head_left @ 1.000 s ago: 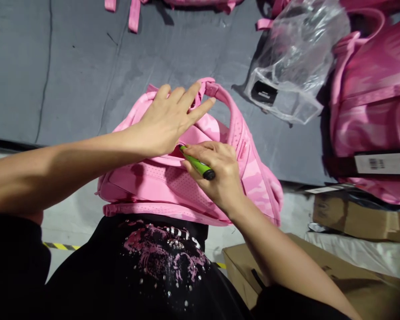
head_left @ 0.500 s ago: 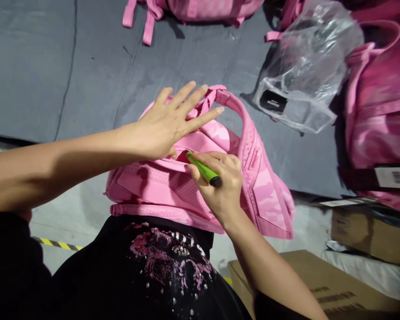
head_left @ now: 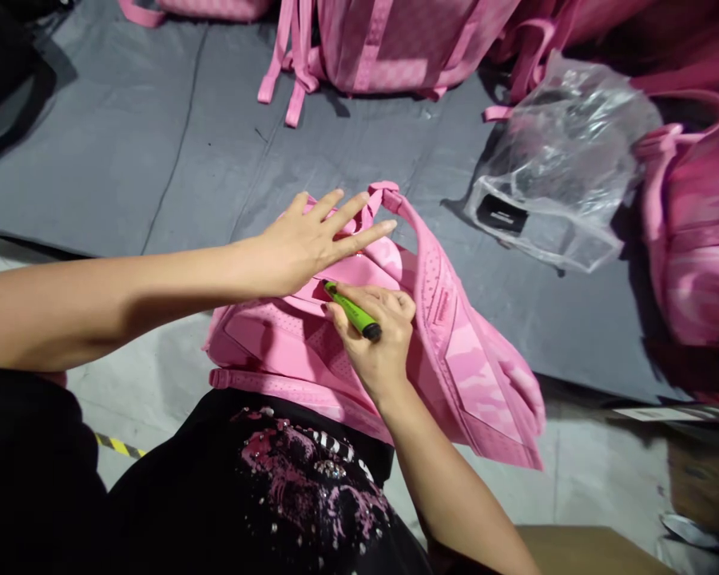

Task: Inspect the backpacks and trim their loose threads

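Head view: at frame centre, a green marker [head_left: 353, 311] is held in the right hand [head_left: 387, 339], grip narrow, over the pink backpack [head_left: 476, 359]; the left hand [head_left: 303, 243] is splayed wide there; work appears unfinished.

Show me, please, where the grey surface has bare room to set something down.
Grey surface lies bare between the black item and the left forearm; a smaller patch separates the pink backpack from the plastic bag. The upper right is crowded by that bag and pink bags.
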Action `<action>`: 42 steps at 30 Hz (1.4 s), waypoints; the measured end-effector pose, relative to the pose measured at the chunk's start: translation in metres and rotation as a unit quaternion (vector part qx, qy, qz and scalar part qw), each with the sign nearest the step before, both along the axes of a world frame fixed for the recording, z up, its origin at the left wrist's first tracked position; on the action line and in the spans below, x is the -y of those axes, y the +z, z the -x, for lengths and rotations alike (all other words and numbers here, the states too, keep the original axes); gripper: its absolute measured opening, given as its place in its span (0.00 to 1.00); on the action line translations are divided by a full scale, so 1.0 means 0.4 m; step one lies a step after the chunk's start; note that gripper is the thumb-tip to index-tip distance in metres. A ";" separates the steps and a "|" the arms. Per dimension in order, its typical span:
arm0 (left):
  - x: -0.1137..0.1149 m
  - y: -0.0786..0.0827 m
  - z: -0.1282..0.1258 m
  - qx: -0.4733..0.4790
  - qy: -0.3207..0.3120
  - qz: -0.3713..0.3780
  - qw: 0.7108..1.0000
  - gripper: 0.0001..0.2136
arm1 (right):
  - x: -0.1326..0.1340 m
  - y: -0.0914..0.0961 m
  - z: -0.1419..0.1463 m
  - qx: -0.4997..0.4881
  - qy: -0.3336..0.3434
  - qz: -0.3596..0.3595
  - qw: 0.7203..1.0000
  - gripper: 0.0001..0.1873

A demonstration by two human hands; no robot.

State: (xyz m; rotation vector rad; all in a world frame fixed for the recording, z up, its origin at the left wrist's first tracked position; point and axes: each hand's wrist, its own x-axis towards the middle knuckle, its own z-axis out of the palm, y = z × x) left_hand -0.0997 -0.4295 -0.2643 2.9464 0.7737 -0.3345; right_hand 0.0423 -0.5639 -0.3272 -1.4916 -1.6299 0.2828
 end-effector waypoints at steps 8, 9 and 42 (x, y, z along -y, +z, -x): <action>-0.009 0.050 0.037 -0.058 0.140 0.062 0.986 0.55 | -0.001 0.010 -0.003 0.006 0.006 0.032 0.999 0.08; -0.012 0.051 0.037 -0.064 0.139 0.069 0.986 0.55 | -0.001 0.013 -0.001 0.005 0.006 0.035 0.999 0.08; -0.069 0.007 0.047 -0.059 0.068 0.057 0.994 0.56 | -0.026 0.035 0.031 -0.050 0.050 0.090 0.993 0.11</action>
